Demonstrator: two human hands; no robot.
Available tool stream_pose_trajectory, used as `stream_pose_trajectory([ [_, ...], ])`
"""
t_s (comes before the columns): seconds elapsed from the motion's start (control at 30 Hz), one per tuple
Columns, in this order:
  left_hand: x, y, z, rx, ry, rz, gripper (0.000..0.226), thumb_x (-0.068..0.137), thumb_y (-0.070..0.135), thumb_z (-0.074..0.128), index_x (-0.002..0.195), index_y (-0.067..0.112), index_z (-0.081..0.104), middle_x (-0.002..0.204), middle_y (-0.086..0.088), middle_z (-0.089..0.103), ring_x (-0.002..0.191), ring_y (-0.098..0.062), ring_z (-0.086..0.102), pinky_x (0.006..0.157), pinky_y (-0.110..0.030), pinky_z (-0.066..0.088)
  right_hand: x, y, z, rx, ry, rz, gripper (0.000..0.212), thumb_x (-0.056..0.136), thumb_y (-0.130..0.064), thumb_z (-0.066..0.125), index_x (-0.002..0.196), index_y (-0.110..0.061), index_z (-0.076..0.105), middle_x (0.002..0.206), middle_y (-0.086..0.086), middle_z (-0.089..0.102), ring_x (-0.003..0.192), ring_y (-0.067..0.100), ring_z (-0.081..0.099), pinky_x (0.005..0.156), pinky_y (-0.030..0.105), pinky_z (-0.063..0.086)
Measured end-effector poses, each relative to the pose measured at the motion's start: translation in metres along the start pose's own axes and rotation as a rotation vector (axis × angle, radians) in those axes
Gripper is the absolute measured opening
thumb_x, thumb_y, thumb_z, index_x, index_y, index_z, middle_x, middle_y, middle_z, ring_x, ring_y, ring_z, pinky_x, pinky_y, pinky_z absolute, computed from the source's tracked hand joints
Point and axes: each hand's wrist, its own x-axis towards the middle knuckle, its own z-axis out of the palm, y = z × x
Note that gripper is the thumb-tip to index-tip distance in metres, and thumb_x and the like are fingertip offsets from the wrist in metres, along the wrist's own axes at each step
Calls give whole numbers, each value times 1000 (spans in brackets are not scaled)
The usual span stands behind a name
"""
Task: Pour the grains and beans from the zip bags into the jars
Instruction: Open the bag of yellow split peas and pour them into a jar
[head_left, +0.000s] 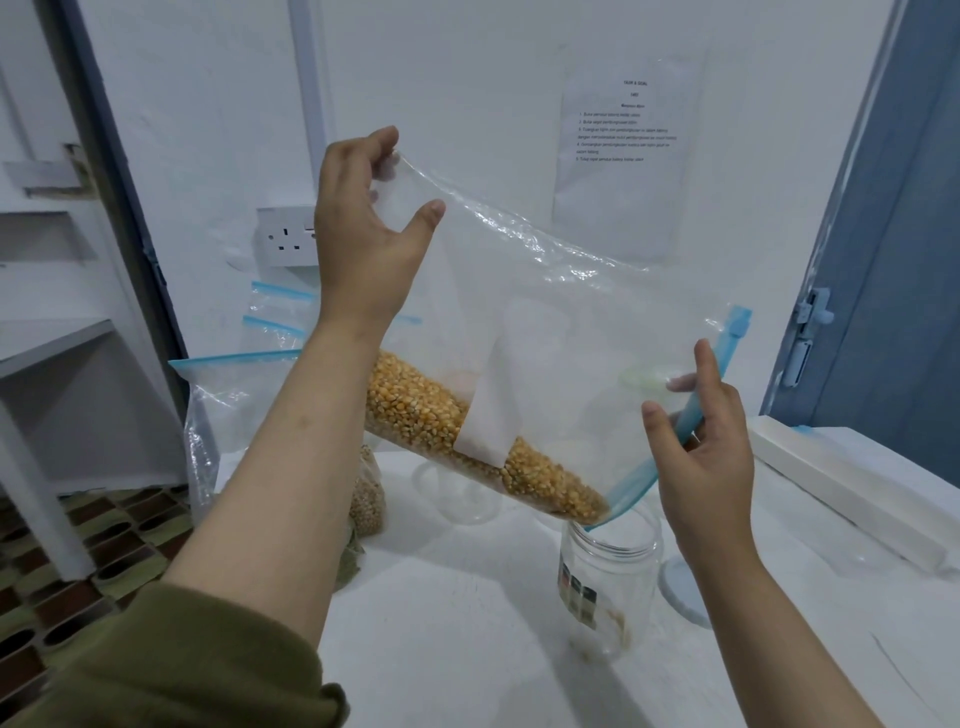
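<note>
I'm looking into what reads as a small utility or pantry corner of a home, set up for a recorded chore. The walls (467, 62) are plain white plaster with a double wall socket (287, 236) mounted low, and a printed instruction sheet (626, 150) is stuck up behind the white worktop (467, 623). A blue-painted door frame (124, 171) stands at the left and a blue door (898, 249) with a latch at the right. The floor (67, 561) has a brown and green patterned tile, and a white shelf unit (52, 338) sits at far left.
</note>
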Motion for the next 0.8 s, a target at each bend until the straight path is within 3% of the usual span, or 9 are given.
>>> stream_pose_trajectory([
  [0.47, 1, 0, 1, 7, -10, 14, 57, 81, 22, 77, 131, 8, 55, 114, 5, 48, 103, 10, 51, 93, -14, 43, 0, 2, 3, -4, 12, 5, 65, 97, -12, 61, 154, -28, 34, 105, -12, 48, 87, 0, 49, 75, 10, 47],
  [0.8, 2, 0, 3, 3, -4, 16, 56, 81, 21, 78, 131, 7, 55, 116, 3, 49, 103, 13, 50, 92, -14, 43, 0, 4, 2, 1, 9, 2, 66, 97, -11, 61, 154, -28, 33, 106, -12, 48, 87, 2, 49, 75, 12, 47],
])
